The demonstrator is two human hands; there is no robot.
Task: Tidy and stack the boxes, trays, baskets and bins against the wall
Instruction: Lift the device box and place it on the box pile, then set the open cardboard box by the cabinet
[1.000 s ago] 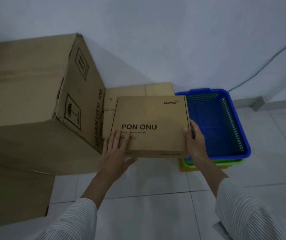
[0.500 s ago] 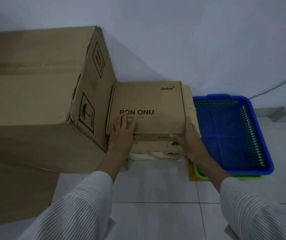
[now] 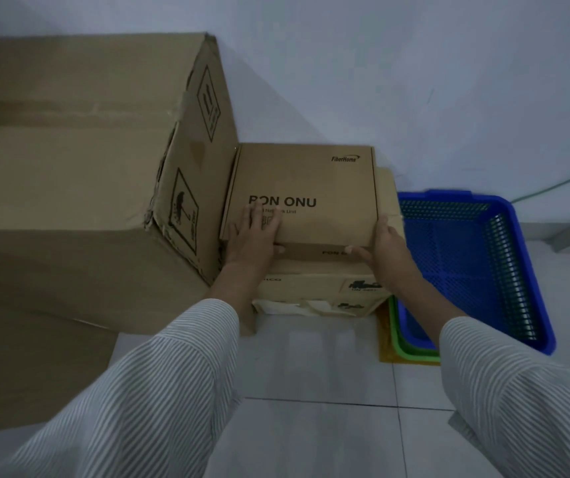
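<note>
Only the head view here, looking down at the spot where the floor meets the wall. The PON ONU box (image 3: 302,193) sits flat on top of a lower cardboard box (image 3: 314,288), its left edge right up against the big carton (image 3: 80,174) and its back edge near the wall (image 3: 380,81). The left hand (image 3: 254,236) lies flat on the lid at the front-left corner, fingers spread over the print, pressing rather than gripping. The right hand (image 3: 385,250) wraps loosely around the front-right corner, thumb along the front face. So neither hand is really clamped on it, more like nudging it square.

Progress-wise I'd say this box is basically placed, just getting lined up. To the right, a blue basket (image 3: 518,270) is already nested in a green tray (image 3: 411,346), on something yellow-orange (image 3: 385,353), against the wall too. Looks mostly tidied from here.

Stuff I can't make out: the big carton runs off the left edge, the lower box's labels are too dim to read, and the yellow thing only peeks out. Whether more items wait outside the frame, no idea.
</note>
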